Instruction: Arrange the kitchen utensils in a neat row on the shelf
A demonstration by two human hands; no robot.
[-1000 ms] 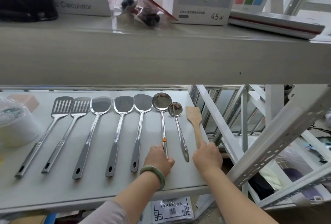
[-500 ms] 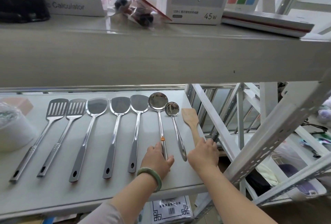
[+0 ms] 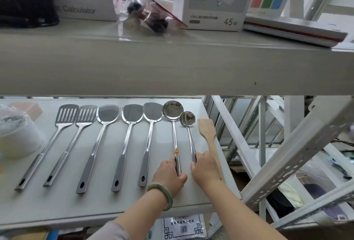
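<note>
Several steel utensils lie side by side on the white shelf: two slotted turners, three solid spatulas, a large ladle, a small ladle and a wooden spatula at the right edge. My left hand, with a green bangle on the wrist, grips the end of the large ladle's handle. My right hand holds the small ladle's handle, its fingers around the lower part. The wooden spatula's handle runs behind my right hand.
A wrapped white roll and a tan block stand at the shelf's left. The upper shelf carries boxes, a plastic bag and a dark object. White metal racking rises to the right of the shelf's edge.
My right hand has moved left from the wooden spatula's handle onto the small ladle's handle. My left hand stays on the large ladle's handle.
</note>
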